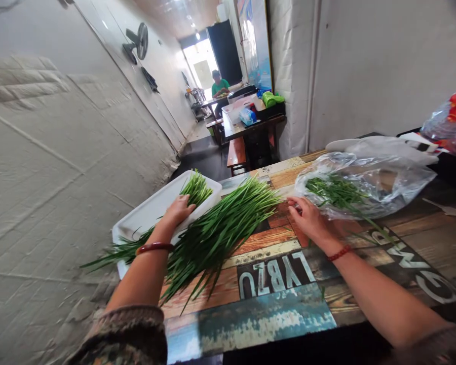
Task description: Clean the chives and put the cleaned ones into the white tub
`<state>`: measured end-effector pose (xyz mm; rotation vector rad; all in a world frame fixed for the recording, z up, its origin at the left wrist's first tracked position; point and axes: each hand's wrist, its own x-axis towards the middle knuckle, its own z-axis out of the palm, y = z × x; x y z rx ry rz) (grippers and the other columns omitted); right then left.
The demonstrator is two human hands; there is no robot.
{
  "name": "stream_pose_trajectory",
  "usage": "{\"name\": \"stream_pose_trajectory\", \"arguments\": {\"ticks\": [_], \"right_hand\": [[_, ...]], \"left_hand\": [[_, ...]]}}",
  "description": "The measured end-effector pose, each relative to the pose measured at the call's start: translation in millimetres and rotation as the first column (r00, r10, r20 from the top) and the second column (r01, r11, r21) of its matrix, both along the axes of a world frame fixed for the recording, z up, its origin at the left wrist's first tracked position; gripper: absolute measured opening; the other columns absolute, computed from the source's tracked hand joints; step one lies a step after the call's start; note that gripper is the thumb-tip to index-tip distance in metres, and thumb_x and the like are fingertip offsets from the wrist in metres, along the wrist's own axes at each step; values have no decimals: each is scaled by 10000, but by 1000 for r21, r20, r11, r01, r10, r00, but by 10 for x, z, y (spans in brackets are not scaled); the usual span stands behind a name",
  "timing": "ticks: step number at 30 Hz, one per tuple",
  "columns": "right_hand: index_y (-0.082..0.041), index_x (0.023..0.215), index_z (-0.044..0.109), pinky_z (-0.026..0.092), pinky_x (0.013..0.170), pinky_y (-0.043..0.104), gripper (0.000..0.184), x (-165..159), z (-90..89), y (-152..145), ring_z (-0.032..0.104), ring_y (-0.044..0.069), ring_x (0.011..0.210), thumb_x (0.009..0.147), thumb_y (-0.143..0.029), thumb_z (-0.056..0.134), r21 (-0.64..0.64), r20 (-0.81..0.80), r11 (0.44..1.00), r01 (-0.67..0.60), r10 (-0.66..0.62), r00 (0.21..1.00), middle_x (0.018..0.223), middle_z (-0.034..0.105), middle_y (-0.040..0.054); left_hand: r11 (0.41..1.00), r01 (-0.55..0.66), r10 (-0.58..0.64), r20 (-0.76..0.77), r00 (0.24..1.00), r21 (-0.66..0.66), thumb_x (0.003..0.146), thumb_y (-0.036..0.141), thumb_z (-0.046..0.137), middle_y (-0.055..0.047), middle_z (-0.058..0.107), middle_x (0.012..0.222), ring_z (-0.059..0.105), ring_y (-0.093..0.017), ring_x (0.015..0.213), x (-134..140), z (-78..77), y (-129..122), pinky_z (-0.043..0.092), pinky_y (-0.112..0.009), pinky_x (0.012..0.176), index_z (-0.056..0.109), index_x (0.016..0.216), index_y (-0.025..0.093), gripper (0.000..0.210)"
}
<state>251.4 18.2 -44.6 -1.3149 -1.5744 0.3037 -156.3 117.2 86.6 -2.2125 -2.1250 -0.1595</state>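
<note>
My left hand (178, 210) is closed around a bunch of garlic chives (197, 190), held at the white plastic tray (137, 221). The pale cut ends point away from me, and the green leaves trail back past my wrist over the tray's near side. Beside the tray, a large pile of garlic chives (228, 218) lies on the wood-patterned table (273, 314). My right hand (307, 218) is just right of the pile's pale ends, its fingers loosely curled and apart with nothing visible in them. Close by is a clear plastic bag (387, 182) with loose green trimmings (336, 191) in it.
A red-and-clear plastic package (454, 121) is at the far right. Against the left side runs a white padded-looking wall (61, 177). Beyond my table, a second table (235, 132) bears boxes and bags, with a bench (236, 152) beside it. A person in green (220, 86) sits farther back.
</note>
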Motion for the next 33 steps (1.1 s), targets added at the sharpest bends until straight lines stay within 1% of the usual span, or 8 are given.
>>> {"name": "stream_pose_trajectory", "arguments": {"ticks": [3,7,11,14,18,22,28,33], "right_hand": [[-196,1133,635,509,899,421,297,-14,53,-28,635,248,958,901,-254,459,3,-19,1000,10,-10,1000,1019,681,105],[-208,1102,658,521,868,404,283,-26,103,-66,648,241,927,910,-261,457,-31,-36,999,15,-16,999,1012,699,98],[-213,1081,668,523,871,399,277,-20,107,-85,653,238,943,905,-244,455,-34,-37,999,-24,22,999,1034,709,91],[-215,1073,668,530,861,391,276,-6,113,-80,657,232,950,909,-237,447,-39,-53,999,-32,30,998,1050,711,87],[-209,1090,667,525,876,397,288,-2,145,-73,655,235,961,910,-233,445,-42,-67,999,-14,11,998,1067,709,97],[-206,1085,676,512,902,412,289,-13,193,-87,654,242,955,895,-225,459,-37,-74,999,-27,24,997,1056,713,97],[-178,1055,685,534,783,382,296,65,199,-45,669,219,775,889,-293,469,-115,-307,993,30,-64,949,980,726,102],[-137,1109,657,524,697,358,367,151,113,35,645,197,655,880,-346,461,-137,-420,989,50,-104,901,935,723,109]], "left_hand": [[990,37,-49,89,995,136,827,320,524,-187,659,1172,597,-289,1109,190,181,-96,448,-363,947,632,1172,125,410],[923,200,-294,268,917,329,841,346,529,-127,688,1030,645,-239,891,758,264,-330,488,-354,874,677,1071,168,326],[868,416,-479,234,846,272,851,318,548,-121,672,1054,638,-246,967,1361,17,-611,475,-379,927,664,1101,175,311],[902,363,-395,110,912,235,806,373,645,-204,534,1358,516,-336,1233,1579,-252,-730,387,-457,1044,533,1311,129,572],[960,210,-203,-56,978,187,723,451,730,-237,502,1371,485,-398,1233,1636,-460,-791,363,-508,1022,372,1433,101,869],[961,173,-143,-149,979,217,817,335,620,-183,597,1182,540,-356,1102,1683,-476,-943,426,-455,881,468,1346,134,586],[935,326,-288,-236,928,138,798,211,603,-134,586,1156,535,-315,1045,1693,-614,-1455,423,-421,846,501,1345,242,558],[907,417,-413,-76,908,52,800,355,670,-141,549,1254,529,-308,1097,1558,-767,-1783,441,-432,914,453,1409,227,659]]}}
